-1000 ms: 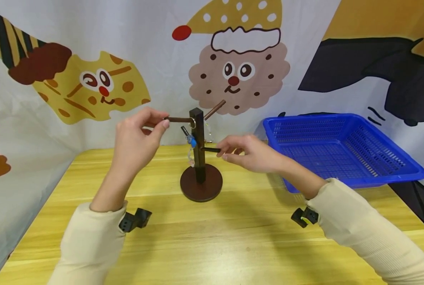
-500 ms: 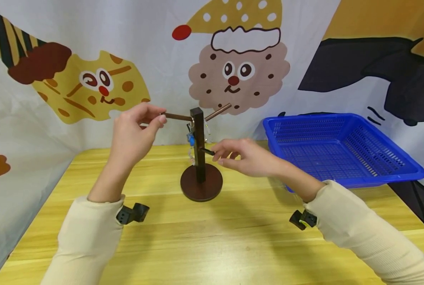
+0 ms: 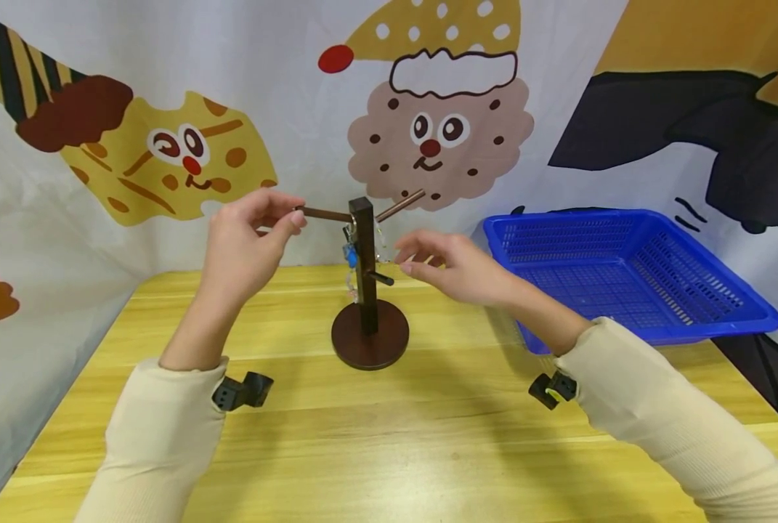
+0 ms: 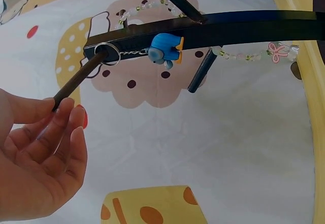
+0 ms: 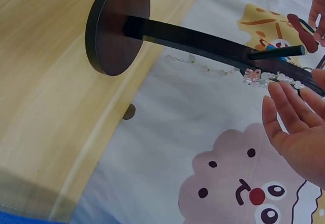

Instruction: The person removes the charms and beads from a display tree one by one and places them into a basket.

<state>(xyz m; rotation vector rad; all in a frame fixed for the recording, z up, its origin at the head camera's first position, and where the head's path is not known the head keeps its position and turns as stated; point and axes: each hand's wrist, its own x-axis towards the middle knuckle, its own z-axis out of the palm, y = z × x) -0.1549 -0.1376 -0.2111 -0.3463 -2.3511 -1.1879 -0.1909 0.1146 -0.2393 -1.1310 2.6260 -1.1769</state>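
Note:
A dark brown wooden stand point(image 3: 367, 290) with a round base and several pegs stands upright on the table. The tip of its upper left peg point(image 4: 78, 80) is pinched between thumb and fingers of my left hand point(image 3: 248, 240). On that peg, against the post, hangs a keychain with a blue figure point(image 4: 165, 49) from a metal ring. Beaded bracelets point(image 5: 203, 69) hang from other pegs. My right hand point(image 3: 457, 269), fingers loosely bent and holding nothing, hovers right of the post, above the short lower peg point(image 3: 381, 278) and near a beaded strand with a pink flower point(image 5: 252, 75).
A blue plastic basket point(image 3: 624, 338) sits at the table's right side. The wood-grain table point(image 3: 362, 436) ends at a white cloth backdrop point(image 3: 310, 145) printed with cartoon food figures.
The stand has turned slightly, its lower peg now pointing more toward the front. My right hand has let go of that peg and risen. My left hand shifted slightly left, keeping its peg.

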